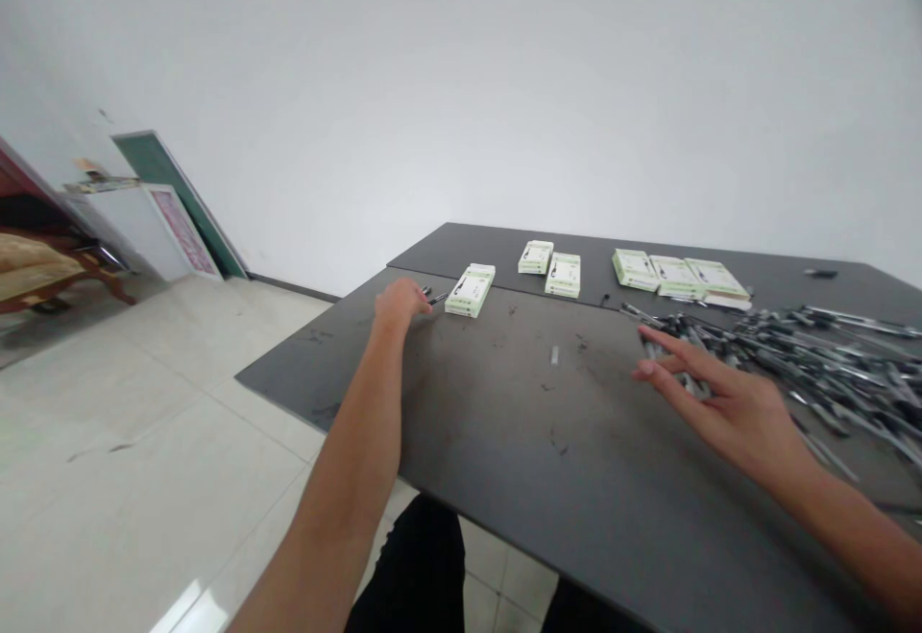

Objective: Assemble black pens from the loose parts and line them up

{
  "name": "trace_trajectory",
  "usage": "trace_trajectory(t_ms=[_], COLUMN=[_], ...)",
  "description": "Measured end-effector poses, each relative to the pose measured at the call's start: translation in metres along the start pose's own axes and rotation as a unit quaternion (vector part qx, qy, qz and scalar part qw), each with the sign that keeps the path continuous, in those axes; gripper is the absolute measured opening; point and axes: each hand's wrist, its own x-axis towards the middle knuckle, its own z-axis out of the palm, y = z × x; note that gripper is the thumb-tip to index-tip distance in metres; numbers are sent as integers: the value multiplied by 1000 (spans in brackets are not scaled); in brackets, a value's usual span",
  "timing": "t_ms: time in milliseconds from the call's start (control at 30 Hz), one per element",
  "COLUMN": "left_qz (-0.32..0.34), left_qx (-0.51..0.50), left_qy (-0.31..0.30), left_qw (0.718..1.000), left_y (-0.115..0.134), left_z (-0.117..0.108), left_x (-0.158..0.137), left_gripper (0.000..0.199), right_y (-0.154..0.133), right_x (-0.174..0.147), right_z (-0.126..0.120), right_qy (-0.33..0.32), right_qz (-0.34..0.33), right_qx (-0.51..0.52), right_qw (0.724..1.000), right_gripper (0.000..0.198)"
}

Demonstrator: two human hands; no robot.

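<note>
At the left part of the dark table, my left hand [401, 301] is closed, its fingers low over the surface. Dark pens [436, 300] stick out past its fingertips toward a white and green pen box [471, 290] lying just to the right. My right hand [727, 407] is at the near left edge of a big heap of pens [813, 359]. Its thumb and index finger are bent round a few clear-barrelled pens [652, 351], partly hidden by the fingers.
Two similar boxes [563, 275] lie farther back, and three more [677, 275] sit side by side behind the heap. A small clear strip [554, 354] lies mid-table. Dark scraps dot the tabletop [490, 422]. A white wall stands behind; tiled floor is left.
</note>
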Motion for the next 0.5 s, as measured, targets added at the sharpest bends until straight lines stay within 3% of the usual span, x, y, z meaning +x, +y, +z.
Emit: trace_trajectory(t_ms=[500], left_qz=[-17], left_qx=[-41], left_qy=[-20], left_qw=[999], left_y=[-8], left_z=[15], left_x=[21], left_gripper=[36], right_y=[1], right_x=[-2], right_z=[1], right_qy=[-21], right_qz=[-10], right_qx=[-10], right_qw=[1000], right_gripper=[55])
